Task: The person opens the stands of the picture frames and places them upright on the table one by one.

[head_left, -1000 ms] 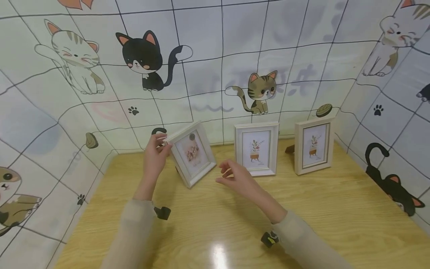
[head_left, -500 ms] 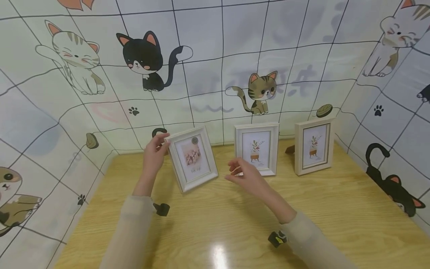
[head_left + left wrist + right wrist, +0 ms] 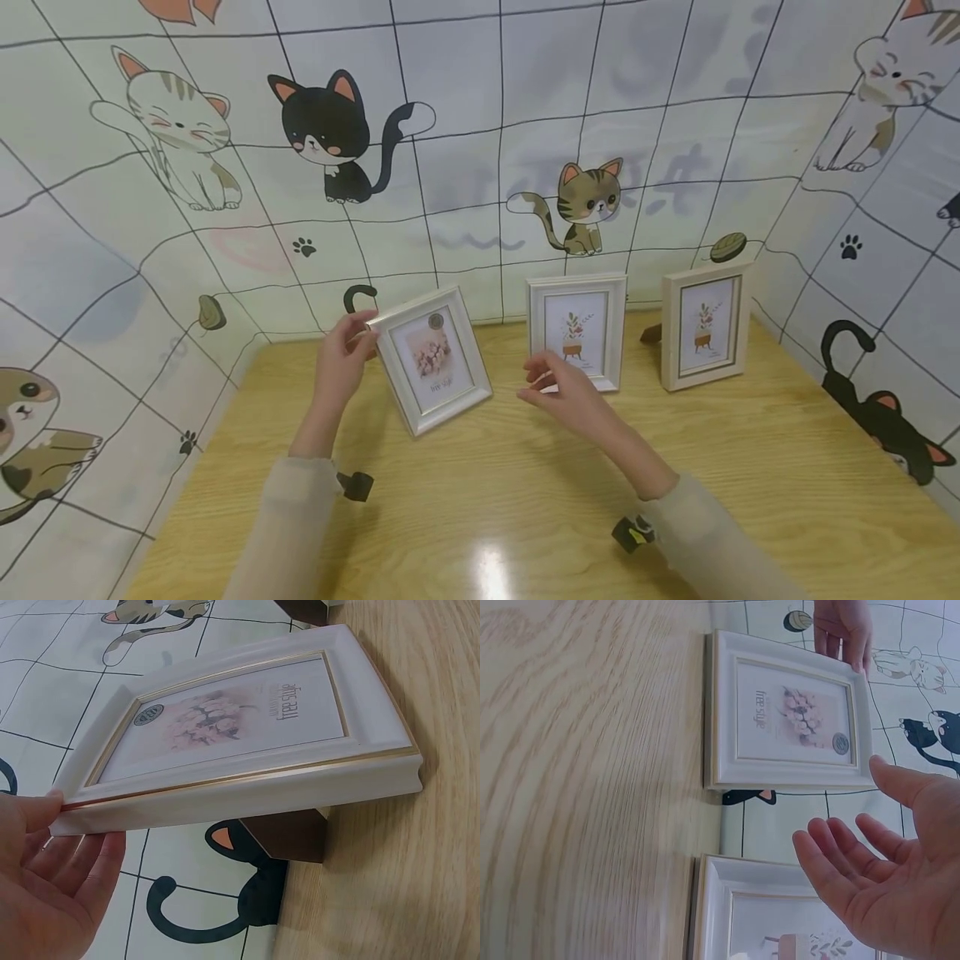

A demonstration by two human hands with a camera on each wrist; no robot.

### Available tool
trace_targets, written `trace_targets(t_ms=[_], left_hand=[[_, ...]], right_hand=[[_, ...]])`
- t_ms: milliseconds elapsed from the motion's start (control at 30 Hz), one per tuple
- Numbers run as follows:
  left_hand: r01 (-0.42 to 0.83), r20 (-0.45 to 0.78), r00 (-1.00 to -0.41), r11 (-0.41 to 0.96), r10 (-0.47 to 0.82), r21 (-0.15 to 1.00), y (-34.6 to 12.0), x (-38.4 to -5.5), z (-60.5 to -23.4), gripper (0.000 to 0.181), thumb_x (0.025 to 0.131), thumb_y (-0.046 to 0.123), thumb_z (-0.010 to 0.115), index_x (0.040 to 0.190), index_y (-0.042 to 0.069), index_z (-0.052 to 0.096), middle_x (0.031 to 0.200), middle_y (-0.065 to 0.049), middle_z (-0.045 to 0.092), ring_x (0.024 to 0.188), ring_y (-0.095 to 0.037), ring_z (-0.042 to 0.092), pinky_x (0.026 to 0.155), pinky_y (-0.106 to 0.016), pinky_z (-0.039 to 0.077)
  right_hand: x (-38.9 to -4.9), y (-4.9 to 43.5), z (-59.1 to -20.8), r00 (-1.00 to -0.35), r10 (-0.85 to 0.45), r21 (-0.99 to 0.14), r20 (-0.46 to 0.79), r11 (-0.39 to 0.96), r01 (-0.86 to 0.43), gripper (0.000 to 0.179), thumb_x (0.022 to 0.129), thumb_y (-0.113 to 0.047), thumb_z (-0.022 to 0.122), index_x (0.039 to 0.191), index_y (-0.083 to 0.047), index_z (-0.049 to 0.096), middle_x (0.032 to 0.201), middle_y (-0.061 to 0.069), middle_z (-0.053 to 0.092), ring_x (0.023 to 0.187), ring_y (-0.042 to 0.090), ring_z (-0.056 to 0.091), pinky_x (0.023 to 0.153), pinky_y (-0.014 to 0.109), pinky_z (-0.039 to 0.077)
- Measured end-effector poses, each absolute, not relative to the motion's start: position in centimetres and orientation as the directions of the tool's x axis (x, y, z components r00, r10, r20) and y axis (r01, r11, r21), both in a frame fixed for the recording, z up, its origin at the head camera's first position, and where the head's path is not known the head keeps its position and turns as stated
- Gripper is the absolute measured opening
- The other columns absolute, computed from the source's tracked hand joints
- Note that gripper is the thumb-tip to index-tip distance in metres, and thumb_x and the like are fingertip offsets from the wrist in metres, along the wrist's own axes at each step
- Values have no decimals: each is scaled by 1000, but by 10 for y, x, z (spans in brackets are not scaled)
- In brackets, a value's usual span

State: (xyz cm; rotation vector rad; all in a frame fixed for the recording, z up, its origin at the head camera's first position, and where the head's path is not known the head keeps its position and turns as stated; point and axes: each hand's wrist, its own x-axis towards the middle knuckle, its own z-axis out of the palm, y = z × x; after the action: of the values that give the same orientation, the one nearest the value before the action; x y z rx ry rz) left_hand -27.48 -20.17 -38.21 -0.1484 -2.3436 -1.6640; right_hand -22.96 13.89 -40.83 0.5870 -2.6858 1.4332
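Note:
My left hand (image 3: 341,354) pinches the upper left corner of a white picture frame (image 3: 397,358) with a pink flower print and gold inner trim. In the left wrist view the thumb lies on the front and the fingers (image 3: 97,877) are behind that corner; a brown stand leg (image 3: 289,836) shows at the back. The frame is tilted, its lower edge at the table. My right hand (image 3: 573,396), fingers loosely bent and holding nothing, hovers before a second white picture frame (image 3: 617,333) with a potted plant print, covering part of its lower left.
A third, cream picture frame (image 3: 670,342) stands at the right on a brown leg. The wood table (image 3: 450,500) meets a wall (image 3: 465,192) covered in cat-patterned tile print behind and at both sides.
The flower picture frame has turned to face more forward, its lower edge coming nearer, still in my left hand. My right hand has moved right, away from it.

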Motion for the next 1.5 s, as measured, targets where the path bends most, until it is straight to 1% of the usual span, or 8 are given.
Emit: trace_targets(t_ms=[267, 500, 733, 1000, 1133, 1233, 1367, 1500], left_hand=[[255, 304, -950, 376, -75, 891, -201, -273, -381, 37, 103, 17, 54, 139, 8, 54, 129, -17, 61, 115, -29, 64, 86, -21, 58], [306, 368, -929, 474, -41, 826, -202, -274, -371, 39, 102, 17, 56, 140, 11, 54, 136, -17, 58, 130, -32, 55, 109, -49, 47], [360, 451, -890, 704, 63, 612, -197, -278, -354, 47, 102, 23, 56, 146, 11, 48, 153, -13, 47, 142, -34, 43, 115, -55, 39], [327, 411, -900, 846, 144, 421, -175, -285, -331, 56, 101, 27, 58, 152, 13, 40, 162, -10, 33, 149, -35, 31, 122, -53, 28], [244, 339, -932, 912, 127, 331, -167, -285, -325, 57, 100, 26, 59, 152, 12, 40, 158, -14, 39, 143, -37, 41, 116, -53, 38], [190, 265, -958, 937, 112, 292, -165, -284, -324, 51, 101, 21, 57, 149, 11, 44, 149, -14, 52, 118, -34, 63, 90, -48, 57], [173, 220, -969, 941, 110, 290, -166, -285, -327, 42, 102, 14, 53, 144, 13, 53, 137, -14, 63, 88, -28, 71, 58, -35, 54], [192, 233, -964, 937, 124, 293, -167, -288, -328, 39, 101, 10, 54, 140, 12, 56, 134, -15, 64, 99, -32, 71, 69, -40, 59]], right_hand=[[-232, 155, -400, -938, -309, -788, 161, 532, -310, 42, 94, -20, 70, 127, 0, 54, 123, 20, 63, 111, 34, 66, 90, 42, 59], [-240, 179, -379, -931, -316, -779, 182, 531, -332, 46, 98, -25, 65, 132, 1, 48, 136, 23, 55, 127, 41, 55, 109, 54, 46], [-248, 199, -344, -932, -284, -705, 225, 613, -357, 52, 99, -26, 63, 140, 0, 44, 144, 22, 51, 135, 42, 48, 114, 55, 39], [-265, 217, -306, -924, -241, -536, 297, 759, -370, 59, 100, -33, 60, 148, -6, 40, 152, 22, 44, 142, 41, 39, 115, 60, 34], [-272, 222, -295, -924, -234, -500, 301, 787, -362, 60, 99, -31, 61, 150, -7, 39, 154, 22, 42, 144, 42, 36, 116, 61, 30], [-274, 224, -292, -925, -238, -500, 296, 787, -362, 61, 99, -30, 62, 151, -8, 38, 155, 23, 40, 144, 43, 34, 117, 61, 29], [-274, 226, -292, -926, -244, -504, 289, 784, -363, 61, 100, -30, 61, 152, -9, 37, 155, 23, 39, 145, 43, 33, 117, 62, 28], [-273, 225, -292, -926, -249, -506, 284, 781, -365, 61, 100, -31, 60, 152, -9, 37, 155, 23, 39, 145, 43, 32, 118, 62, 27]])
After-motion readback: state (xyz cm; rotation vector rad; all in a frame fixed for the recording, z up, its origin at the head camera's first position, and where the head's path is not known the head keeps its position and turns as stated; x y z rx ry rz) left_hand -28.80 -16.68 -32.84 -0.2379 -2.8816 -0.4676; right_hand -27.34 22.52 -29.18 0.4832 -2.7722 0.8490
